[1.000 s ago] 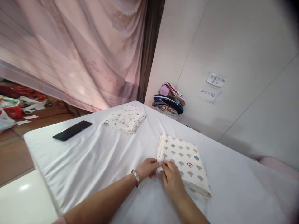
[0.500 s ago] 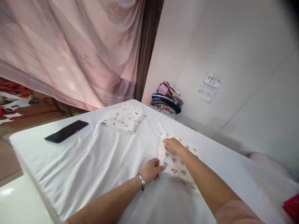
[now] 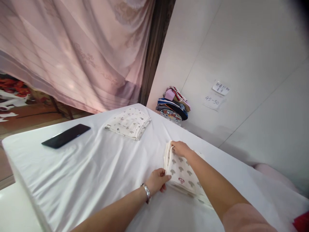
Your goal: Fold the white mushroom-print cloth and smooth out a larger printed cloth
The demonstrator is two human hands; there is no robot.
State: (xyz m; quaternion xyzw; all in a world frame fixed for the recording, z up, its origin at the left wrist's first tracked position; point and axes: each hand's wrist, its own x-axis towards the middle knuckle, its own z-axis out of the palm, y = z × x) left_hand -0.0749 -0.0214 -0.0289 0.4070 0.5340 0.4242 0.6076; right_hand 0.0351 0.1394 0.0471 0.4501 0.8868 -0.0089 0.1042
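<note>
A white cloth (image 3: 180, 169) printed with grey mushroom shapes and a small red mark lies folded in layers on the white-covered table. My left hand (image 3: 156, 181), with a silver bracelet at the wrist, pinches its near left corner, thumb on top. At the far left corner my right hand (image 3: 180, 149) grips the upper layers, and that edge is slightly raised. My right forearm covers part of the cloth's right side. Farther back rests a second folded cloth (image 3: 129, 123), white with small dark prints, touched by neither hand.
A black phone-like slab (image 3: 66, 136) lies at the table's left. Behind the far edge stands a pile of folded clothes (image 3: 172, 104) by the white wall with paper notes (image 3: 213, 100). A pink curtain (image 3: 79, 54) hangs at the back left. Something red (image 3: 301, 222) shows at lower right.
The left edge of the mushroom-print cloth has been lifted a little by my right hand, and its layers show more. My left hand keeps its hold on the near corner. The view has shifted slightly.
</note>
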